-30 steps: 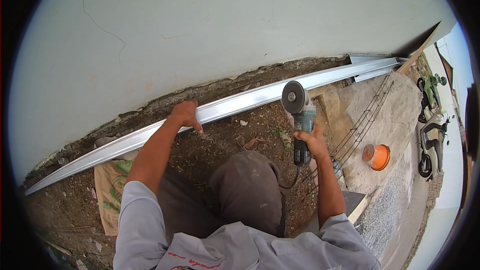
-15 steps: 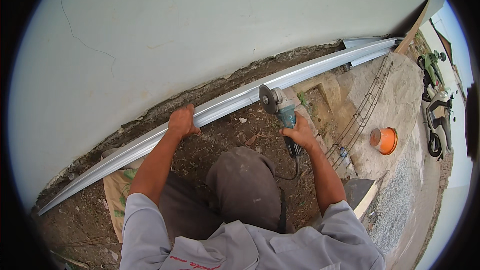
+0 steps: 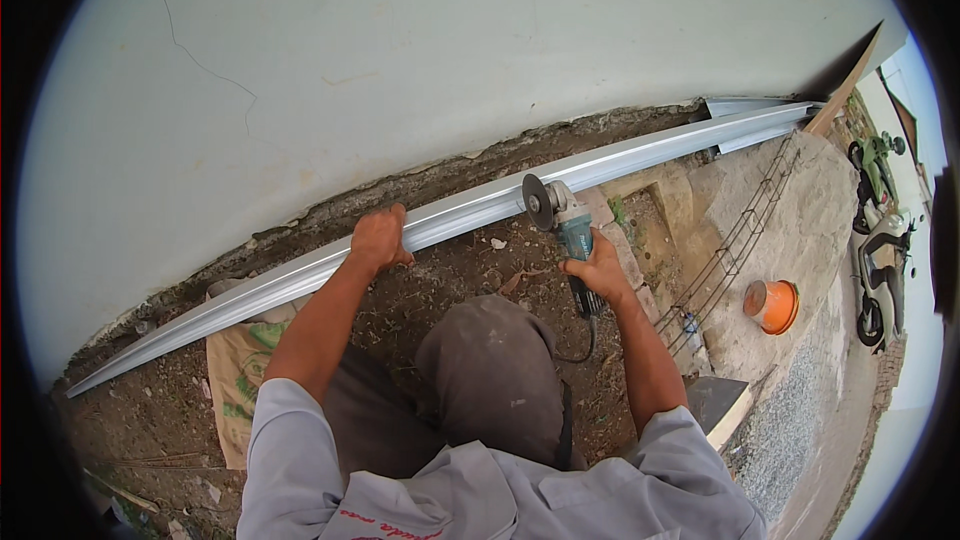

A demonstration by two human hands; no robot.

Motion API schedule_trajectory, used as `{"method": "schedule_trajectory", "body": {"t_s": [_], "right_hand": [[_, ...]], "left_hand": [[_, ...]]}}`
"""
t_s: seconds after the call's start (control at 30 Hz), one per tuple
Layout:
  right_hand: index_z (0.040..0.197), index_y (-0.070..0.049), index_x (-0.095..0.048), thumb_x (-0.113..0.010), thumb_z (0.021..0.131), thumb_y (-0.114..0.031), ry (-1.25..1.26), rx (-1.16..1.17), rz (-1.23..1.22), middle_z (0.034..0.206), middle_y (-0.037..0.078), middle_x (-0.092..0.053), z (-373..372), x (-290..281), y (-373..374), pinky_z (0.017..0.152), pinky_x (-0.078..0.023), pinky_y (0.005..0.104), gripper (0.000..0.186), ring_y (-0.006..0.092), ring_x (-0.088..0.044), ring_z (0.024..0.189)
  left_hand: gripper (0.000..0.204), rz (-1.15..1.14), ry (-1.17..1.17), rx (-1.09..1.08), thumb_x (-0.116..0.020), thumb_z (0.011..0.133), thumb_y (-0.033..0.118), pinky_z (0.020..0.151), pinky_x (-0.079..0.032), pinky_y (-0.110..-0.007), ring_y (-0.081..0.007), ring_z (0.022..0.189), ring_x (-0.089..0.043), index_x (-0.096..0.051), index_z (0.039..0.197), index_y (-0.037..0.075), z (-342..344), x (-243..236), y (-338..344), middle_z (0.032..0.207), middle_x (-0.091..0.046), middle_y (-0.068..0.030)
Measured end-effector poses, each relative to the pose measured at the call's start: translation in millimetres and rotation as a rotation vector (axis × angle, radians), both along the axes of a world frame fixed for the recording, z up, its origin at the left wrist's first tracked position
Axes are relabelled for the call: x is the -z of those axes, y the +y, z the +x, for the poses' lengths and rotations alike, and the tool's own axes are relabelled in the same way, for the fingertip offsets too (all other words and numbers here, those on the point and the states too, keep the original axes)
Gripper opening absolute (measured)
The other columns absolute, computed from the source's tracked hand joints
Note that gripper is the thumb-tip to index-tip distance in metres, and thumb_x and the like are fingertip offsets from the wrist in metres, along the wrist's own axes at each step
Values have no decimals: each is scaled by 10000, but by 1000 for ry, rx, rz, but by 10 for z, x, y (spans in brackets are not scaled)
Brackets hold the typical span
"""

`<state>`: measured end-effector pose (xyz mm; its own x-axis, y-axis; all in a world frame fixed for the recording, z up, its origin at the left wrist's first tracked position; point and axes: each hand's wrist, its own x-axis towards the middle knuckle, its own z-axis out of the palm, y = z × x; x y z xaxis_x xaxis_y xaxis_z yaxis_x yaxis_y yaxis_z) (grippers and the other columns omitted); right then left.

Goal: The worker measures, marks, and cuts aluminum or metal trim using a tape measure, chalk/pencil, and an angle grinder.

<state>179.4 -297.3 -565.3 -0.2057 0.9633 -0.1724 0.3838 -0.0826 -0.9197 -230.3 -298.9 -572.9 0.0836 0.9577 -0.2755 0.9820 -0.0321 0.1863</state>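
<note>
The far end of the metal channel (image 3: 450,214), toward 2 o'clock, runs in among other metal pieces (image 3: 735,108) and is hard to make out. The power cord (image 3: 592,342) drops out of sight behind the person's knee (image 3: 490,370) at 6 o'clock, and whether the cutting disc (image 3: 538,202) touches the channel cannot be told.

A pale, cracked wall (image 3: 480,40) fills 12 o'clock, above bare soil (image 3: 450,285) littered with debris. The channel lies along the wall's foot from 8 to 2 o'clock. A printed sack (image 3: 235,395) lies at 8 o'clock; toward 3 o'clock are a wire reinforcement cage (image 3: 738,238) and, just beyond, an orange bucket (image 3: 768,307) on a stone-like surface (image 3: 800,210). Gravel (image 3: 780,440) spreads at 4 o'clock.

At 9 o'clock, the left hand (image 3: 380,237) has its grip closed over the channel, some fingers hidden behind it. Right of centre, toward 3 o'clock, the right hand (image 3: 600,266) has its grip wrapped around the angle grinder (image 3: 574,237), whose disc end points to 11 o'clock.
</note>
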Motion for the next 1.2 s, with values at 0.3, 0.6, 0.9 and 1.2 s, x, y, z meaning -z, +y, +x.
{"method": "schedule_trajectory", "body": {"t_s": [0.3, 0.6, 0.9, 1.2], "right_hand": [[1267, 92, -519, -810, 703, -121, -55, 16, 14, 1051, 112, -645, -39, -125, -30, 865, -496, 318, 670, 212, -605, 950], [1229, 73, -564, -799, 686, -111, -84, 30, 36, 1001, 145, -674, 52, 47, 21, 813, -527, 349, 619, 236, -646, 898], [1303, 78, -515, -791, 724, -110, 212, 187, -81, 1014, 86, -638, 217, -386, -145, 799, -513, 316, 668, 186, -622, 896], [1319, 90, -501, -806, 708, -101, -45, 114, 64, 996, 120, -654, 392, 15, -171, 766, -528, 331, 710, 203, -636, 842]], "left_hand": [[809, -17, 0, -18, -979, 556, 350, 905, -547, -475, -410, 1016, -678, -537, 1137, 1, 19, -19, -11, 1044, -691, -242], [831, -7, 18, 12, -978, 546, 377, 894, -547, -485, -418, 1013, -680, -537, 1140, -2, 11, -30, 51, 1031, -696, -240], [1008, -159, -25, 10, -952, 489, 434, 938, -538, -460, -418, 1083, -666, -539, 1282, -31, -142, 81, 234, 1116, -694, -264], [958, -179, 67, 37, -988, 493, 415, 929, -536, -478, -434, 1072, -663, -544, 1199, -58, -11, -35, 206, 1081, -689, -285]]}}
